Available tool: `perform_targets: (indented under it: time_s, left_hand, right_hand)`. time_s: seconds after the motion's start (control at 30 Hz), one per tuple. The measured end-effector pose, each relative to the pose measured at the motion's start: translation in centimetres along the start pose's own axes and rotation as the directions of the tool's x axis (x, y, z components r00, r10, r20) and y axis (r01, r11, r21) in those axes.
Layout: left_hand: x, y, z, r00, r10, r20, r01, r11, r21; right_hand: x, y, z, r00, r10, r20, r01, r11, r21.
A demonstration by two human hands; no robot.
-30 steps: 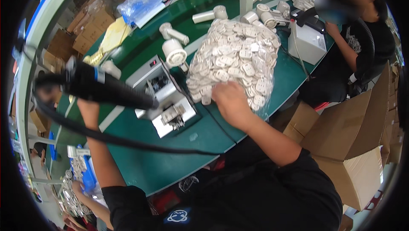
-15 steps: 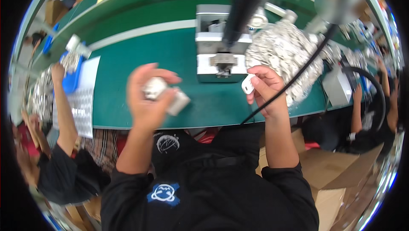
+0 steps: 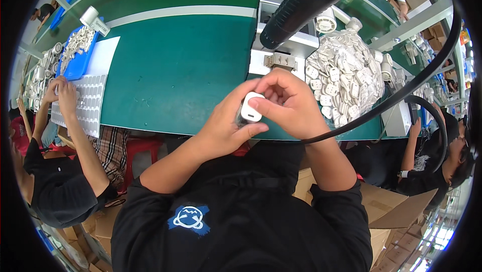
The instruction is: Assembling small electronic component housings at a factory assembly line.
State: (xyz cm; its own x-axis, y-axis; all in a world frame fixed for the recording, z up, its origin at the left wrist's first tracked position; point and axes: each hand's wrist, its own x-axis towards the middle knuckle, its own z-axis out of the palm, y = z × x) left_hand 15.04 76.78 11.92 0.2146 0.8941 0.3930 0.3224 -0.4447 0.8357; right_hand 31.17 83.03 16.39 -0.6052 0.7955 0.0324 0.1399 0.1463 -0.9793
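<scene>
In front of the bench-top machine, my two hands meet at a small white plastic end cap (image 3: 251, 111) with rounded corners and a dark slot. My left hand (image 3: 226, 119) curls round the charger housing (image 3: 242, 120) under the cap. Only a greyish strip of this housing shows between my fingers. From the right, my right hand (image 3: 291, 104) holds the cap, thumb on its face, with the other fingers bent behind it. The machine (image 3: 284, 46) has a white base with a metal fixture (image 3: 281, 61) on it.
A bag heaped with white plastic caps (image 3: 346, 79) lies right of the machine. A black tube (image 3: 306, 8) hangs overhead, and a black cable (image 3: 391, 109) loops across the right. Leftward are a blue tray (image 3: 80, 53), a sheet of grey pieces (image 3: 90, 101) and a co-worker's hands (image 3: 63, 91).
My hands were apart and have come together in the middle, the left moving right and the right moving left. The slotted cap now sits at the left hand's grip. The view has shifted.
</scene>
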Motion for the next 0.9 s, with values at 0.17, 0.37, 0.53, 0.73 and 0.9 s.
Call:
perform_targets:
  time_s: [0.17,0.37,0.53,0.73,0.9]
  left_hand:
    - [-0.3,-2.6,2.0,0.981,0.195,0.000,-0.195,0.979,-0.064]
    - [0.2,-4.6,2.8,0.955,0.248,-0.162,-0.280,0.934,-0.220]
    - [1.1,-4.8,3.2,0.951,0.127,-0.283,-0.236,0.887,-0.397]
    - [1.1,-5.0,3.1,0.944,0.190,-0.268,-0.266,0.921,-0.284]
    - [1.0,-4.7,3.0,0.948,0.173,-0.266,-0.238,0.942,-0.235]
  right_hand:
    - [3.5,-0.9,-3.1,0.540,-0.738,-0.405,0.640,0.672,-0.372]
    - [6.9,-4.5,-1.5,0.884,-0.313,-0.348,0.386,0.908,0.165]
    - [5.7,-1.3,-3.5,0.781,-0.381,-0.495,0.504,0.853,0.139]
    - [5.6,0.9,-3.1,0.832,-0.318,-0.454,0.439,0.878,0.189]
    - [3.2,0.9,-2.3,0.908,-0.177,-0.379,0.278,0.933,0.229]
